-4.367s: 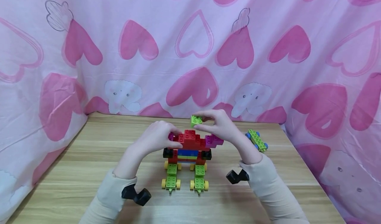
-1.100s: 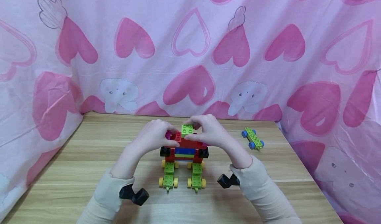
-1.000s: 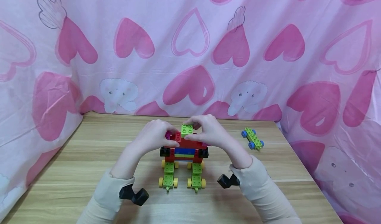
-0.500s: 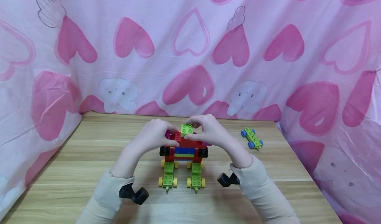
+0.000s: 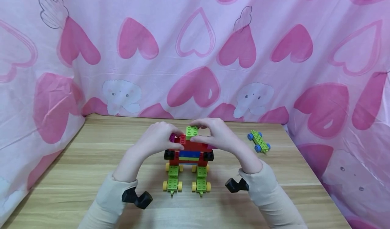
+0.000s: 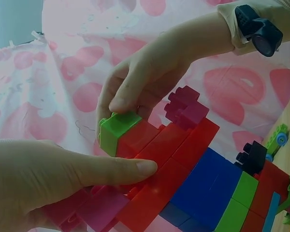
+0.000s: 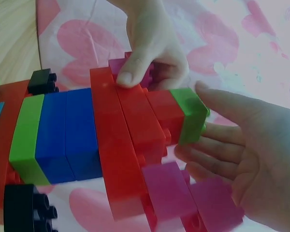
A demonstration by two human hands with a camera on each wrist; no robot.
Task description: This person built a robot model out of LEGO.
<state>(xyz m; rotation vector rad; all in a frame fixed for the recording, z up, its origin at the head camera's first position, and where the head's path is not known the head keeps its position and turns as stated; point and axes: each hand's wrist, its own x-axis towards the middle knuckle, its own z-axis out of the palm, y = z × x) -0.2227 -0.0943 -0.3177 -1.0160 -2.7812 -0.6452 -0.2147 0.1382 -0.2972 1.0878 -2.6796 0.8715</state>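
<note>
A toy-brick figure [image 5: 192, 146] stands mid-table, with a red upper body, blue and green middle and red lower part. Black bricks [image 5: 208, 155] stick out at its sides, and yellow-wheeled green bases [image 5: 173, 184] form its feet. My left hand [image 5: 156, 137] grips the upper body at the left, thumb across the red bricks in the left wrist view. A light green brick [image 5: 192, 131] sits on the top red brick. Around it, my right hand [image 7: 263, 157] has loosened, its thumb and fingers nearly straight beside the brick. Pink bricks [image 7: 169, 191] form the arms.
A green wheeled base [image 5: 259, 141] with blue wheels lies at the back right of the wooden table [image 5: 106, 134]. Behind and beside the table hangs a pink heart-patterned curtain [image 5: 195, 93]. Black cameras [image 5: 137, 198] are strapped to both wrists.
Over the earlier frames, my right hand brought the green brick down onto the top red brick. Since half a second ago, that hand has shifted slightly right; my left hand keeps its hold.
</note>
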